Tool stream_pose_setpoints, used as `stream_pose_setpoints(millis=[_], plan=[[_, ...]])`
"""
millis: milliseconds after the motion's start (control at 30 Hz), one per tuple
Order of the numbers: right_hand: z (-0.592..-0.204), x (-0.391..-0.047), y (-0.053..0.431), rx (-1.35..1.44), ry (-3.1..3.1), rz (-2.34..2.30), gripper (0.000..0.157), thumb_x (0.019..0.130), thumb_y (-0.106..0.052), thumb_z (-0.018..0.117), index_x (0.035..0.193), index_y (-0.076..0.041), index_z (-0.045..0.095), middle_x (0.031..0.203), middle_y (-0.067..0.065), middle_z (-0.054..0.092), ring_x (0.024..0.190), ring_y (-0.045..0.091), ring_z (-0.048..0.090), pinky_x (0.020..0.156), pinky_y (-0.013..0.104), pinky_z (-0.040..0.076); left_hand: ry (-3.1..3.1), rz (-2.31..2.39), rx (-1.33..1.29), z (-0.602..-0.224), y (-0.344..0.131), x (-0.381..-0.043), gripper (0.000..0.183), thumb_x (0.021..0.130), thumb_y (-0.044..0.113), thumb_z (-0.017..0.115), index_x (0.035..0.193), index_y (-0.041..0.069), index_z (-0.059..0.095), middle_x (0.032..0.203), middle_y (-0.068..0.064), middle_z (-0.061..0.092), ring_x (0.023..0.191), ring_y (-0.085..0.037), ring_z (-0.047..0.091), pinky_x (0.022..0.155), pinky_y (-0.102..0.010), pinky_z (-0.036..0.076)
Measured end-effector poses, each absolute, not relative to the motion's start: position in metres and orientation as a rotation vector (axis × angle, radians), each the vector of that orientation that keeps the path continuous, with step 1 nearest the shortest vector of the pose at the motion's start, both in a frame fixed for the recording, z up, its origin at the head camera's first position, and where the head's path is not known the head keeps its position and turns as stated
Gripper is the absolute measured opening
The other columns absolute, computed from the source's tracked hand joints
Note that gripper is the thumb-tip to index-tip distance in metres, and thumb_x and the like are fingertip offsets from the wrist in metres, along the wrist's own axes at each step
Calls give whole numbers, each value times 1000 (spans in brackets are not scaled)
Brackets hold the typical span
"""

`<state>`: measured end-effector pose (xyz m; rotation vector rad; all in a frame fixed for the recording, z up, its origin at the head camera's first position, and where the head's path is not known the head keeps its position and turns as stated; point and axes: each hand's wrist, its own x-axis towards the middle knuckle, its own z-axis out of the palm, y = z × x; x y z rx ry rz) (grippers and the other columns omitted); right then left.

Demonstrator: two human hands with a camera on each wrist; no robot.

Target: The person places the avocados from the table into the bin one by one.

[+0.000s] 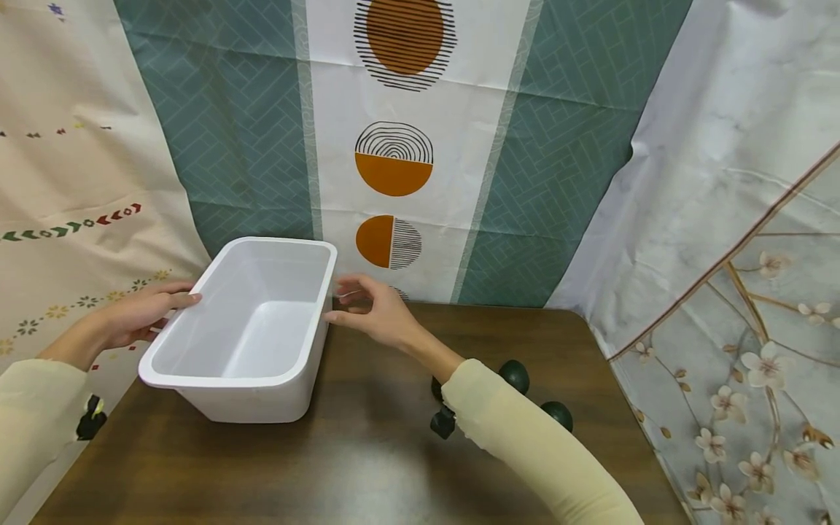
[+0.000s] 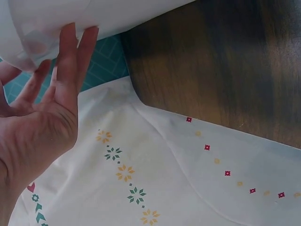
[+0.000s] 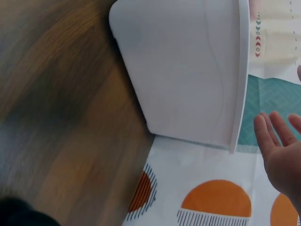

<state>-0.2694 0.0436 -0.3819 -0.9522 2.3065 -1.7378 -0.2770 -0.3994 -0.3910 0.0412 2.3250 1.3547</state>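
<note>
A deep white plastic tub [image 1: 262, 394] with rounded corners and a wide rim stands at the left side of the wooden table, its inside bare. At its left rim is my left hand [image 1: 141, 313], thumb over the edge and the other fingers on the outer side. The left wrist view shows those fingers [image 2: 68, 52] spread, their tips against the tub's wall. My right hand [image 1: 374, 310] is beside the tub's right wall, fingers loosely bent and holding nothing. In the right wrist view a gap shows between this hand [image 3: 282, 155] and the tub's rim.
Several dark green rounded objects [image 1: 515, 375] lie on the brown wooden table [image 1: 367, 467], partly hidden by my right sleeve [image 1: 525, 437]. Behind the table hangs a patterned green and white cloth [image 1: 400, 102]. Printed cloths also border the left and right sides.
</note>
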Motion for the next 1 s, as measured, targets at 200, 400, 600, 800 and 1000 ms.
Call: stream_pose_setpoints(millis=[200,400,600,800,1000], plan=[[-383,-273,57,-968,2338,-1682,58,93,-25,85,144,-12,60,132,-1,67,125,32,64,105,43,54,2320,1348,41,-391,-399,-276,72,115,35,44,165,-3,10,138,-28,52,106,-33,69,84,-53,61],[-383,-276,69,-956,2369,-1623,60,93,-26,86,145,-13,60,132,2,66,126,29,63,105,38,54,2327,1342,38,-391,-399,-275,72,115,35,43,165,-4,10,138,-28,53,105,-32,69,83,-53,61],[-383,-274,77,-972,2373,-1582,62,93,-25,86,146,-10,58,136,6,65,126,30,62,105,37,53,2324,1338,27,-393,-401,-273,71,115,35,43,165,-3,10,139,-28,52,105,-32,69,83,-53,60],[-386,-274,86,-976,2403,-1520,61,94,-25,85,147,-12,58,136,3,64,127,27,61,106,38,53,2321,1337,25,-393,-401,-273,71,115,35,43,165,-3,10,140,-30,50,105,-33,69,83,-53,60],[-389,-274,99,-986,2458,-1435,63,93,-28,85,148,-14,57,139,3,64,130,26,61,106,38,53,2318,1345,39,-392,-399,-277,71,115,35,43,165,-3,10,141,-30,49,106,-34,69,83,-53,61]])
